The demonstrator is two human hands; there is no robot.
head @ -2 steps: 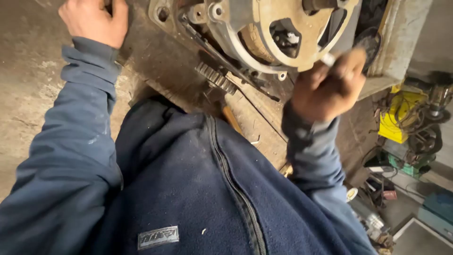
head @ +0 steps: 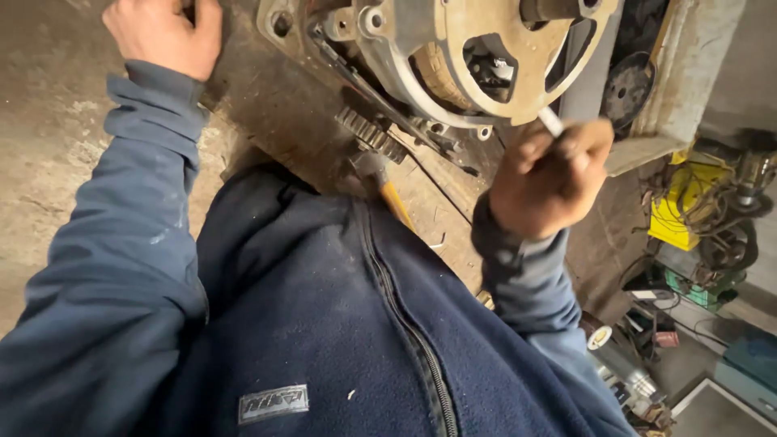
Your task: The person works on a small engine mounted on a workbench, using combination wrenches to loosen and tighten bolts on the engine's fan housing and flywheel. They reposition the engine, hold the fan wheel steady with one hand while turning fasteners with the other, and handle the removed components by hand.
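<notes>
Landmark is the round metal motor housing (head: 486,57), lying on the worn wooden tabletop (head: 275,105) with its cut-out end plate facing up. Just below its lower rim, the right hand (head: 546,182) has its grip closed on a slim pale tool (head: 552,123), tip touching that rim; the step looks like working at the plate's edge. Well left of the housing, the left hand (head: 166,34) is curled, its contents hidden. A hammer (head: 380,178) lies just below the housing. Next likely needs steady tip pressure.

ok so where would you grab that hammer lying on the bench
By the orange handle, coming from the near, body side. The steel head points away, wedged against the toothed part under the round metal housing, so only the handle end sticks out free, though the jacket partly hides it.
</notes>
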